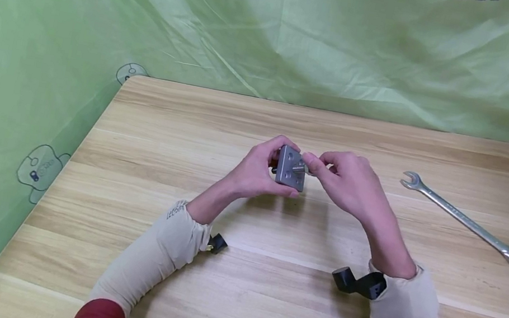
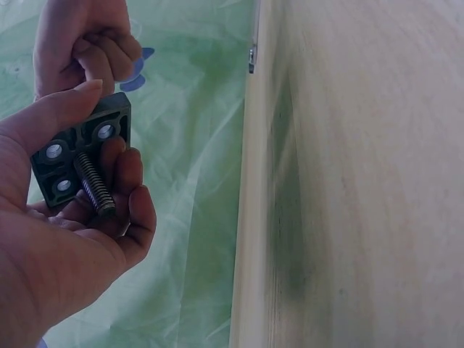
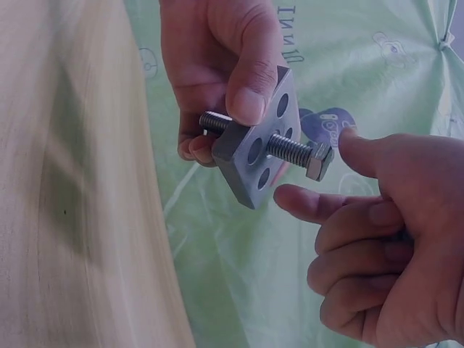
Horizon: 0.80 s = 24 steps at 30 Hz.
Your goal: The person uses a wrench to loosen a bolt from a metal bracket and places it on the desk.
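Note:
My left hand (image 1: 257,172) grips a small grey square plate (image 3: 242,172) by its edges, held up over the table with the thumb across one edge. The plate has several round holes. Through its middle runs a hex bolt (image 3: 290,151), its head standing off the flat face. The bolt's threaded end (image 2: 96,187) pokes out of the plate's ribbed back, beside the left fingers. My right hand (image 1: 357,185) is at the bolt head, thumb and forefinger spread on either side with a small gap showing in the right wrist view. Its other fingers are curled in.
On the wood-grain table (image 1: 259,307), a combination wrench (image 1: 466,220) lies slantwise to the right of my right hand. A green printed cloth (image 1: 334,54) hangs behind the table and along its left side. Black wrist cameras (image 1: 357,282) stick out from the sleeves.

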Motion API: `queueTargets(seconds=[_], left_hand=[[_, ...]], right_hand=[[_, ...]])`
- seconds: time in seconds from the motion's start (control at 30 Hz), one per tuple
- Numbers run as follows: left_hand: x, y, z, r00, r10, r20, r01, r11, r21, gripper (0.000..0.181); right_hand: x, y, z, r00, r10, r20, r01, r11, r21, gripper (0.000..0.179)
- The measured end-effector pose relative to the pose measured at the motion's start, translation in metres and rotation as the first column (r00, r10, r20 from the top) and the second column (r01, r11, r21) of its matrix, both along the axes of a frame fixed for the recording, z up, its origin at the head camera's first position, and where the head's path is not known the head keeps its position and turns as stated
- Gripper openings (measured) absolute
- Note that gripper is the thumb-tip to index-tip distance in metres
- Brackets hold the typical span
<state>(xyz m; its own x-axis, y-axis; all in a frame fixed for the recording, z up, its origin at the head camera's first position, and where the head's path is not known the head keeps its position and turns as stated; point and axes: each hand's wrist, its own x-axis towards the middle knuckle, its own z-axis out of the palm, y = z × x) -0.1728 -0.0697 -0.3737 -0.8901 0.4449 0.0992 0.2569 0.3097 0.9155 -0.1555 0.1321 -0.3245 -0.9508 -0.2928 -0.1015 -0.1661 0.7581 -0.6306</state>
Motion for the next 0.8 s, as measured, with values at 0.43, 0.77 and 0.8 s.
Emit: queueTargets(seconds=[0.43,0.77,0.8], left_hand=[[-0.0006,0.0005,0.0000,1.000,-0.012,0.014,0.012,1.000,0.011,0.066],[-0.0004,-0.0002,0.0017,1.000,-0.010,0.014,0.010,1.000,0.011,0.066],[-0.0003,-0.0002,0.0017,1.000,-0.010,0.015,0.010,1.000,0.013,0.066]], right_hand=[[0.0013,-0.0015,0.0012,0.998,0.013,-0.062,-0.014,1.000,-0.024,0.033],[0.0025,-0.0016,0.0003,0.970,0.069,-0.233,-0.089,0.993,-0.078,0.018],[0.0028,-0.0015,-0.0002,0.964,0.076,-0.253,-0.099,0.992,-0.081,0.018]])
